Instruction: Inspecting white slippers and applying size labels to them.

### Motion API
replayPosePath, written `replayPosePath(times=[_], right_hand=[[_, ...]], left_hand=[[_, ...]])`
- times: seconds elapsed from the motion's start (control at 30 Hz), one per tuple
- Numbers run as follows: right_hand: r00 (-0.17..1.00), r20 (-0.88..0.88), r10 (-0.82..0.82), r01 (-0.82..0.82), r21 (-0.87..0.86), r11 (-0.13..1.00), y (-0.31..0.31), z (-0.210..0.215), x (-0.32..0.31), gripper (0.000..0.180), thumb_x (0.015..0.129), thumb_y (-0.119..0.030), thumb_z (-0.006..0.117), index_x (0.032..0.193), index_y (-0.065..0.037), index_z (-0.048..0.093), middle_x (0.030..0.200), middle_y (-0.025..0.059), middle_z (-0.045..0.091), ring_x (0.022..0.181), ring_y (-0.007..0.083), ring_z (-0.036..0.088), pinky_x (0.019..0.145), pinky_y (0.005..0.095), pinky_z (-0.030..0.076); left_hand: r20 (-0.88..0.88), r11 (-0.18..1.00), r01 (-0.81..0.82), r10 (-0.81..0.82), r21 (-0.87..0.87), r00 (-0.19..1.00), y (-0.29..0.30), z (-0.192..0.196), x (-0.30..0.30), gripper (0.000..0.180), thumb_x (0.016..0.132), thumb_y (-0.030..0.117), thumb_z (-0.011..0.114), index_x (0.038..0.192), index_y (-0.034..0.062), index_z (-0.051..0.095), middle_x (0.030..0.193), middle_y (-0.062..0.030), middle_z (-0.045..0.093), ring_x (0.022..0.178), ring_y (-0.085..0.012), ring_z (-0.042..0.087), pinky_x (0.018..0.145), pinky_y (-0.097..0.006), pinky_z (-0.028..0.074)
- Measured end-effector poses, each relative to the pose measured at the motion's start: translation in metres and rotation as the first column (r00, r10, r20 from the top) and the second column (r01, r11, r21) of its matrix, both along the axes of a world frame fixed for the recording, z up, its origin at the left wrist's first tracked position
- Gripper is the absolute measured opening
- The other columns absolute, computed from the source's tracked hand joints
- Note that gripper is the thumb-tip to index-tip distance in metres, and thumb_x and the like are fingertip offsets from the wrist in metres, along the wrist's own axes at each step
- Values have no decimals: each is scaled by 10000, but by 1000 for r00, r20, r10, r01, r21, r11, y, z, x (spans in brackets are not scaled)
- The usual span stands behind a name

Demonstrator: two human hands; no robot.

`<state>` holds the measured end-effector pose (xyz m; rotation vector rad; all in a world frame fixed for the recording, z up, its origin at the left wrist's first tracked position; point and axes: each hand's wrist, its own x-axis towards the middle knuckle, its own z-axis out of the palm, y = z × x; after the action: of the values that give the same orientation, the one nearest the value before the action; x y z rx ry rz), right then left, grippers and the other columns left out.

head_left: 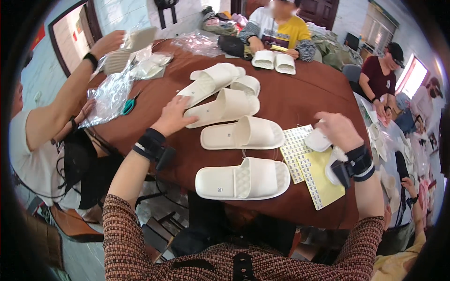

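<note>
My left hand (173,115) reaches over the table with its fingers spread. Its fingertips rest at the heel ends of two white slippers, an upper slipper (212,85) and a lower slipper (225,107). Nearer to me lie another white slipper (241,133) and the nearest slipper (242,179), toes pointing right, each with a small sticker on the insole. My right hand (341,132) hovers at a white slipper (318,140) by the yellow sticker sheets (323,175). Its fingers are bent and blurred, so their grip is unclear. Another slipper (333,169) shows partly behind my wrist.
The round table has a brown cloth (159,161). Left, a person handles slippers (117,61) and clear plastic bags (110,96) near teal scissors (129,106). Across sits a person with a white pair (274,62). Other people work at a side table on the right.
</note>
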<state>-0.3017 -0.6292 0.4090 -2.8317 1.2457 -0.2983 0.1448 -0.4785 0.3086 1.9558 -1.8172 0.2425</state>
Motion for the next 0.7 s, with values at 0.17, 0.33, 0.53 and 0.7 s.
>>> replayPosePath(times=[0.17, 0.33, 0.53, 0.7], right_hand=[[752, 175, 636, -659, 173, 732, 75, -21, 24, 570, 806, -238, 682, 1306, -62, 472, 1180, 184, 570, 1061, 359, 574, 868, 436, 476], [745, 120, 657, -663, 250, 706, 121, -52, 27, 757, 787, -246, 703, 1426, -110, 321, 1330, 202, 411, 1146, 392, 509, 903, 463, 449], [810, 25, 586, -586, -22, 810, 129, -73, 31, 820, 799, -312, 700, 1478, -155, 270, 1368, 270, 391, 1117, 395, 539, 848, 435, 446], [803, 104, 587, -585, -56, 809, 127, -78, 34, 797, 805, -341, 686, 1472, -141, 298, 1358, 290, 397, 1042, 369, 570, 814, 408, 442]], left_hand=[[-187, 944, -105, 170, 312, 968, -30, 0, 61, 932, 702, 493, 741, 1426, 69, 334, 1319, -262, 471, 1232, -396, 471, 999, -461, 408], [-366, 921, 136, 7, 364, 931, -76, 14, 37, 991, 699, 542, 705, 1459, 85, 263, 1287, -311, 468, 1233, -399, 468, 1019, -490, 376], [-58, 830, -111, 170, 546, 984, -117, 21, -9, 990, 697, 586, 694, 1473, 125, 289, 1266, -329, 471, 1182, -492, 464, 1020, -501, 366], [-61, 820, -38, 88, 572, 994, -154, 20, -49, 985, 709, 610, 679, 1470, 119, 294, 1259, -339, 467, 1157, -489, 488, 995, -491, 399]])
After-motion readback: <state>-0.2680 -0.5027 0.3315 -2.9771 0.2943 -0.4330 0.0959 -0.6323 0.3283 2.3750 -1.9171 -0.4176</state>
